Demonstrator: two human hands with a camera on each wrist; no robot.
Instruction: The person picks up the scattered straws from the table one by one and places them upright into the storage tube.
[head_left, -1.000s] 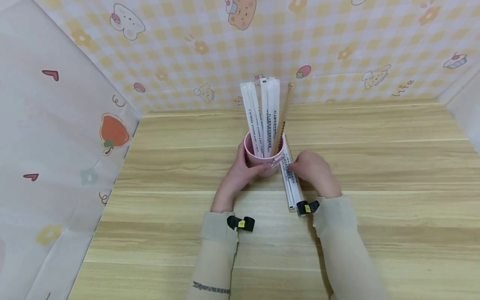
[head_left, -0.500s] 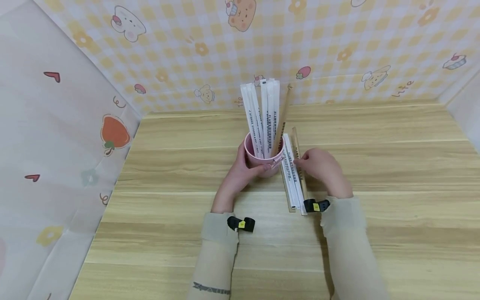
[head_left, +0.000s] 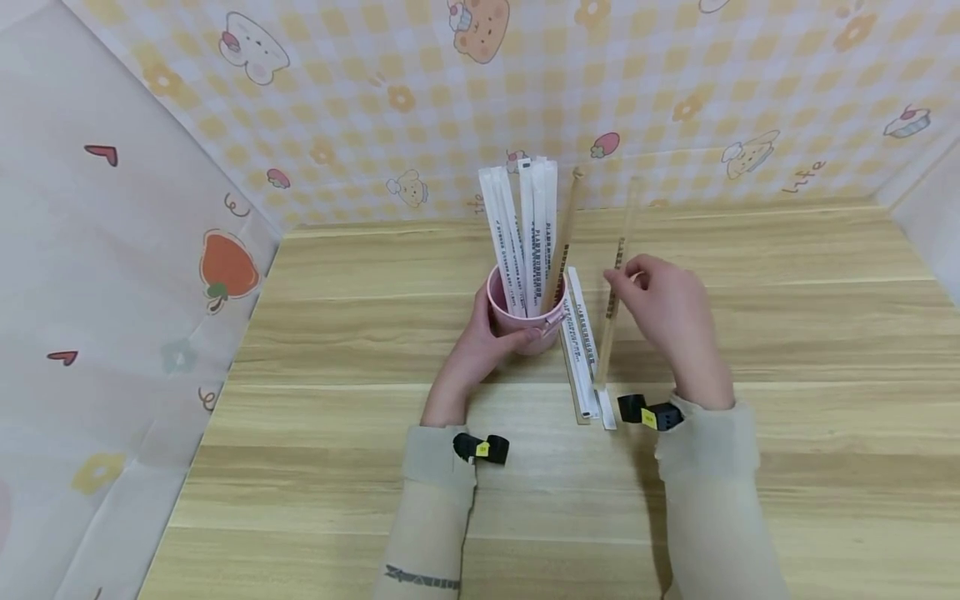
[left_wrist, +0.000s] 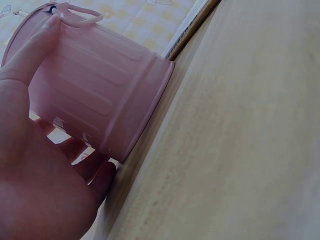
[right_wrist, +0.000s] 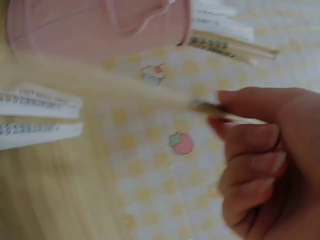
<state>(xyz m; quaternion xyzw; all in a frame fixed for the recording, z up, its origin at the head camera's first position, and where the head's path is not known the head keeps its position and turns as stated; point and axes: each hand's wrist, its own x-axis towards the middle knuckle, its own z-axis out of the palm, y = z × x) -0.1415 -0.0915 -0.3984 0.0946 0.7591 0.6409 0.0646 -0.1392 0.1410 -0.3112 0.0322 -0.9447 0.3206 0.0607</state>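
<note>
My left hand (head_left: 480, 346) grips a small pink bucket (left_wrist: 95, 85), with the thumb on the near side by its handle and fingers round the other side. The bucket stands upright on the table. Several white paper-wrapped straws (head_left: 536, 233) and a brown-wrapped one (head_left: 566, 237) lean inside it. Between thumb and fingertips, my right hand (head_left: 667, 308) pinches a brown-wrapped straw (head_left: 607, 343) near its middle. That straw is tilted, its lower end over the white straws (head_left: 581, 358) lying beside the bucket; it blurs in the right wrist view.
A wood-grain table (head_left: 360, 333) carries everything. Behind it rises a yellow checked wall covering (head_left: 660, 75); a pale patterned one (head_left: 135, 250) stands at the left. Under the lying white straws, a brown strip (head_left: 579, 408) shows at the left edge.
My right hand has drawn the brown-wrapped straw off the pile, moving right and lifting it, and tipped its top end up. The left hand and bucket have stayed put.
</note>
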